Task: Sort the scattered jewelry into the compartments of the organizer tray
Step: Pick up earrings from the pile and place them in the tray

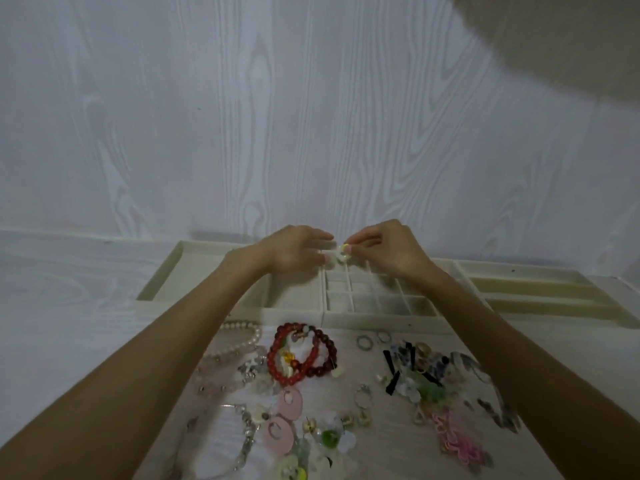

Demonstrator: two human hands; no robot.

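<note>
Both hands are raised over the back of the cream organizer tray, which has many small square compartments. Between them is a small white and yellow flower-shaped piece. My right hand pinches it with thumb and forefinger. My left hand touches it from the left with its fingertips. Scattered jewelry lies on the table in front of the tray: red bead bracelets, a pearl strand, pink discs, rings and a heap of hair clips.
A wide open tray section lies to the left and a tray with long slots to the right. A white wood-grain wall rises just behind the trays. Pink elastic loops lie at the near right.
</note>
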